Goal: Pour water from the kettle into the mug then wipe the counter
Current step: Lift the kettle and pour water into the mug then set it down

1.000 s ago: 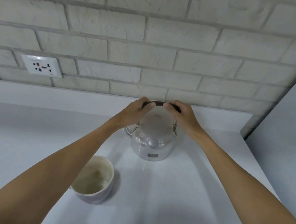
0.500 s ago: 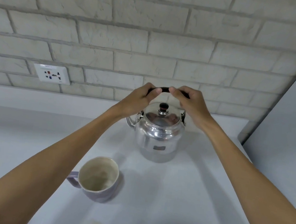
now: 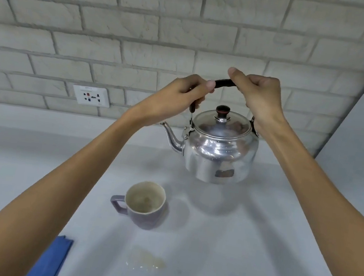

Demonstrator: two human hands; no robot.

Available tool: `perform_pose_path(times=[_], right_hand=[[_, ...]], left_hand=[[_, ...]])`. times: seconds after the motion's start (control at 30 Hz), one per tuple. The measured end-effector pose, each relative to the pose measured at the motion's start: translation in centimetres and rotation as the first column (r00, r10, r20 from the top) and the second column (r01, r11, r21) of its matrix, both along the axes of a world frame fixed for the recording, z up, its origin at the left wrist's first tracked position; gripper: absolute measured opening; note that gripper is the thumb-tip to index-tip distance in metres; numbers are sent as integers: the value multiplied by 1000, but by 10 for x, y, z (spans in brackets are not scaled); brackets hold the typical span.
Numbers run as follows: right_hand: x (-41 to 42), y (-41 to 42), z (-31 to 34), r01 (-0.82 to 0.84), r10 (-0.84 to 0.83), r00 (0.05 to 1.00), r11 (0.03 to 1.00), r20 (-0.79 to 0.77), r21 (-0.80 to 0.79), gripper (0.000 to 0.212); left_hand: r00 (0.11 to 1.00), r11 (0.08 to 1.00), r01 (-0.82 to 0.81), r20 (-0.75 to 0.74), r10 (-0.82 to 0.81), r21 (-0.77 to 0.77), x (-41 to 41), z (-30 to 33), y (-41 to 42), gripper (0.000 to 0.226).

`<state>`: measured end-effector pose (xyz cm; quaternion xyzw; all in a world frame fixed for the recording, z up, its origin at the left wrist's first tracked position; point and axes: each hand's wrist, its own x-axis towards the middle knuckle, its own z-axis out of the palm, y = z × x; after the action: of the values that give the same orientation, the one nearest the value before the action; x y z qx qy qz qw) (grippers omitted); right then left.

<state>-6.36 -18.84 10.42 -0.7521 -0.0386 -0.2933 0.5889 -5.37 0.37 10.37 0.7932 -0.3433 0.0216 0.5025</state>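
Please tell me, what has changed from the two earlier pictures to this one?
The kettle has been lifted: one second ago it stood on the counter, now it hangs above it, with its shadow underneath. The left hand and the right hand keep their grip on the black handle. The mug stays in place, still without water poured in. A blue cloth and a small puddle now show near the front edge.
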Motion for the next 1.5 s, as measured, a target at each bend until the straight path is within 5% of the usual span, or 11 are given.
perform_pose_path(times=[0.2, 0.5, 0.87, 1.5], right_hand=[[-27, 18, -23, -16, 14, 999, 997, -29, -81, 60], [-47, 36, -56, -59, 45, 996, 978, -74, -202, 61], [-52, 40, -67, -48, 15, 996, 914, -84, -404, 61], [-60, 38, -48, -64, 19, 996, 861, -92, -505, 55]], left_hand=[[996, 987, -72, -49, 80, 141, -17, -69, 74, 54], [847, 892, -449, -291, 445, 56, -43, -208, 131, 42], [725, 826, -554, -548, 418, -102, -51, -254, 116, 38], [697, 761, -597, -632, 337, -252, -51, -267, 108, 45]])
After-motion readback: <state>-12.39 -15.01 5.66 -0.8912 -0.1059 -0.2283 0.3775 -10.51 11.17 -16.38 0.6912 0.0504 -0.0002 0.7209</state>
